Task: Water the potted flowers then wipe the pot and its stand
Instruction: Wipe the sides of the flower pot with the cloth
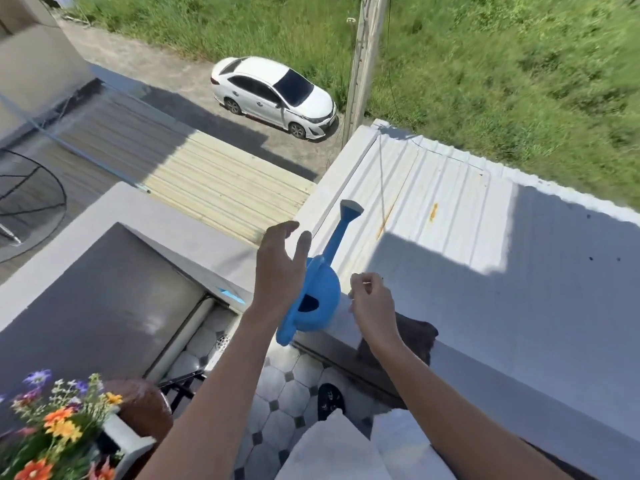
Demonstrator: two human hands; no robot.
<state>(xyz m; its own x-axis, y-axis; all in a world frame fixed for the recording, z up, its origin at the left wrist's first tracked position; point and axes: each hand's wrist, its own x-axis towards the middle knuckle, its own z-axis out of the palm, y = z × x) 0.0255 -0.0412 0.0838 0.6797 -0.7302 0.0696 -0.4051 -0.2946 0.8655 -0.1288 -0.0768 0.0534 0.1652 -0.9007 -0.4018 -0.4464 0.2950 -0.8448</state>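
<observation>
A blue watering can (320, 292) rests on top of the balcony wall (349, 336), spout pointing up and away. My left hand (280, 268) hovers just left of the can with fingers spread, holding nothing. My right hand (372, 306) is just right of the can, fingers loosely curled, not gripping anything I can see. A dark cloth (415, 337) hangs over the wall under my right wrist. Colourful flowers (59, 427) in a white pot (128, 441) stand at the bottom left, on a brown round stand (145, 403).
The balcony floor has white octagonal tiles (277, 403) with a drain (223, 341). Grey parapet walls enclose the corner. Beyond lie metal roofs (450, 202), a white car (273, 95) and grass. A dark slipper (330, 400) shows below.
</observation>
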